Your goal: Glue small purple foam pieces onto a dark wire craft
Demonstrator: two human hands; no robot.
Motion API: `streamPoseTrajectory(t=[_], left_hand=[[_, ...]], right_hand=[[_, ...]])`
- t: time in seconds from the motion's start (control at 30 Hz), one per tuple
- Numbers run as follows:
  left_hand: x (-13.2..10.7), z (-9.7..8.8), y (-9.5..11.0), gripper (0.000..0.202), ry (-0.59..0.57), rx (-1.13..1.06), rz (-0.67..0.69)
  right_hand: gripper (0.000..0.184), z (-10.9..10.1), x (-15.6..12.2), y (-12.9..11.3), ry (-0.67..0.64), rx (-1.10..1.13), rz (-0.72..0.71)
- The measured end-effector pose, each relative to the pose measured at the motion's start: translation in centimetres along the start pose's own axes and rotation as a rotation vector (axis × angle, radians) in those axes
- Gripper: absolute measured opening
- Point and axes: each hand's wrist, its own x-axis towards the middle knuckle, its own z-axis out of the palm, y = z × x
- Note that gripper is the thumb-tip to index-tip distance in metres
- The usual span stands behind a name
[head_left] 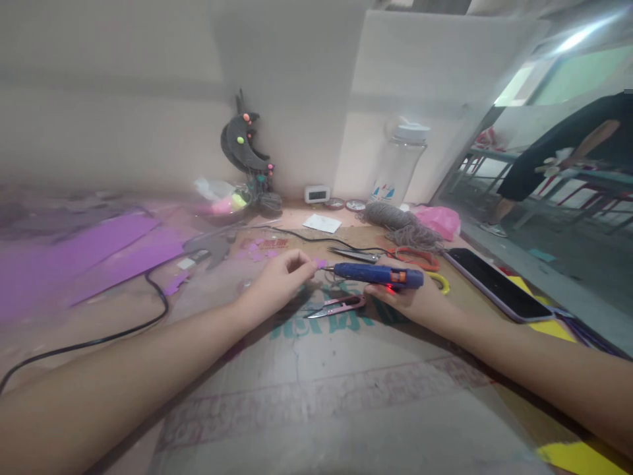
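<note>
My right hand (410, 300) grips a blue glue gun (378, 274) held level, its nozzle pointing left and a red light glowing under it. My left hand (281, 280) pinches a small purple foam piece (320, 263) right at the nozzle tip. Pink thread snips (336, 306) lie on the board just below both hands. A black cable (148, 290) runs off to the left across the table.
Purple foam sheets (74, 254) lie at left, small purple cut-outs (257, 251) ahead. Scissors (353, 253), grey yarn (400, 224), a phone (497, 284), a water bottle (400, 161), a small clock (317, 193) and a black moon ornament (244, 145) stand around. Another person (558, 158) stands at far right.
</note>
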Motion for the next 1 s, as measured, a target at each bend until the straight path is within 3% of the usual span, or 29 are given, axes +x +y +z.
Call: streamPoseTrajectory(t=[1.0], left_hand=[[0.03,0.04,0.22,0.028,0.018,-0.023,-0.007]], right_hand=[[0.025,0.12,0.0,0.23,0.056,-0.066,-0.066]])
